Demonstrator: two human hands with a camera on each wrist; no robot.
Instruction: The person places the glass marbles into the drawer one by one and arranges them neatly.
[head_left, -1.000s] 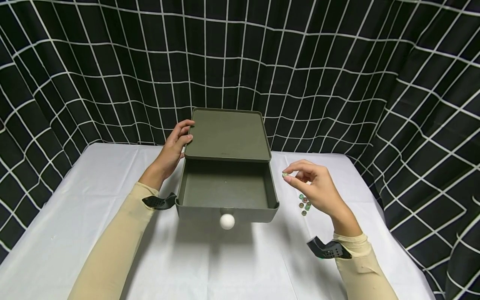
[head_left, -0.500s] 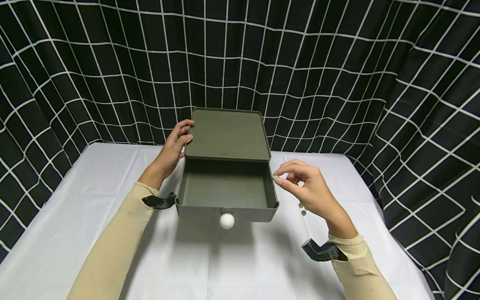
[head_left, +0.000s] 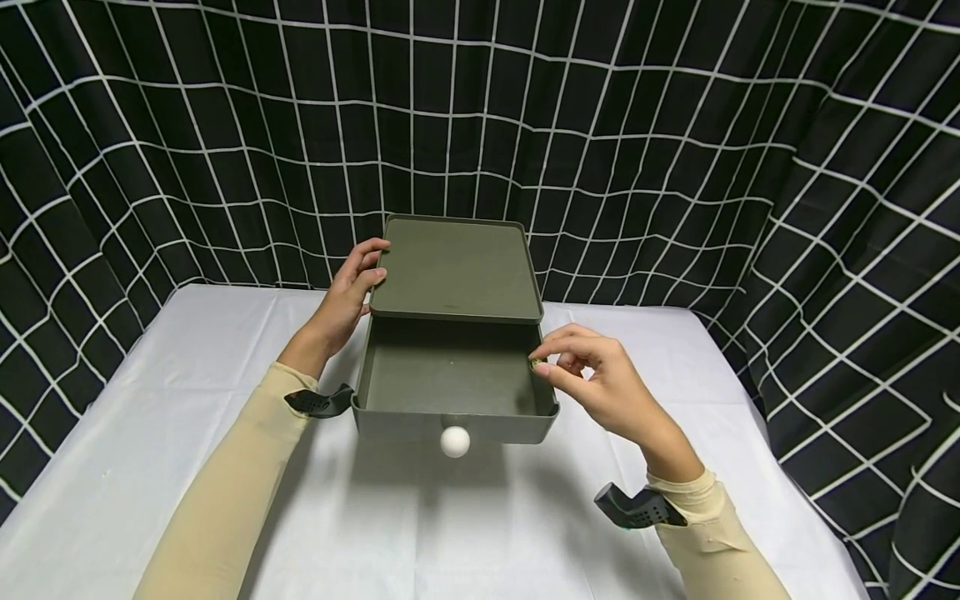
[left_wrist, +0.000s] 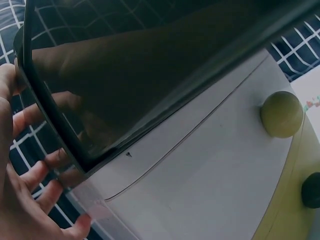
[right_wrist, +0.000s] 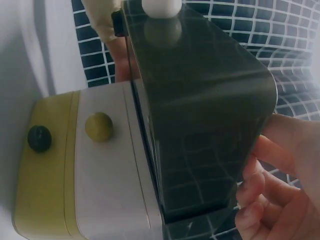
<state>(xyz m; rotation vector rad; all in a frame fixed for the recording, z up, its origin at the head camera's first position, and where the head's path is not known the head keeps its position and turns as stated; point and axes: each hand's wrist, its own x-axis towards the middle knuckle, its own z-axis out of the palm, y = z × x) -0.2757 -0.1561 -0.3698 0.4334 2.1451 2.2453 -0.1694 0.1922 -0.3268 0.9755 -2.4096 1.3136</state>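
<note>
A dark olive-green drawer (head_left: 453,429) with a white knob (head_left: 454,442) is pulled out from under the flat cabinet top (head_left: 457,271). My left hand (head_left: 345,296) rests against the left edge of that top, thumb and fingertips at the rim. Between the thumb and forefinger of my right hand (head_left: 592,375) is pinched a small green bead (head_left: 536,362), right at the drawer's right wall. Inside, the drawer floor (head_left: 450,379) is bare where it shows. In the right wrist view the drawer front hides the bead.
Under the green drawer are a white drawer (right_wrist: 107,175) with a yellow knob (right_wrist: 99,127) and a yellow drawer (right_wrist: 45,185) with a dark knob (right_wrist: 39,138). Loose beads (left_wrist: 312,105) lie on the white tablecloth (head_left: 645,550). A black gridded curtain (head_left: 450,100) surrounds the table.
My right hand has moved left with the bead, from beside the drawer to its right wall, and now covers the loose beads in the head view. The left hand has stayed put.
</note>
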